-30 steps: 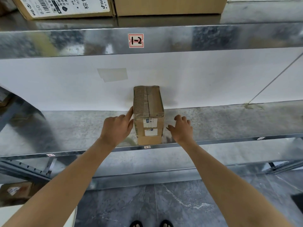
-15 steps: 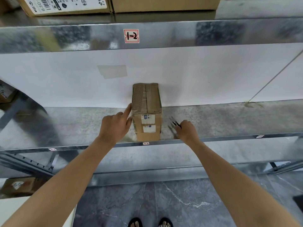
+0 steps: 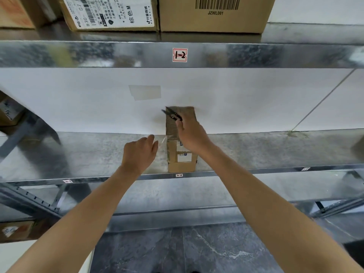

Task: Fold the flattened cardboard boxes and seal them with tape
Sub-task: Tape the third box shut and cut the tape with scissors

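Little cardboard box (image 3: 182, 164) stands on the metal shelf (image 3: 78, 154) against the wall (image 3: 236, 99). Right hand (image 3: 192, 134) grips black snips (image 3: 172, 114) over its top, left hand (image 3: 139, 151) pinches clear tape (image 3: 161, 142) beside it. Looks light, stiff-ish; I'd hold it by the sides.

**Readable marks from my feed**

At 12 o'clock I read "1-2" on the red-bordered sticker (image 3: 180, 55) on the shelf beam (image 3: 98, 54). At 1 o'clock, a carton (image 3: 212, 22) shows "JZWL001" under its barcode. At 11 o'clock, a white shipping label (image 3: 112, 12) carries "830-" and "棕色 M". The labels on the small box (image 3: 182, 166) are too blurred to read.
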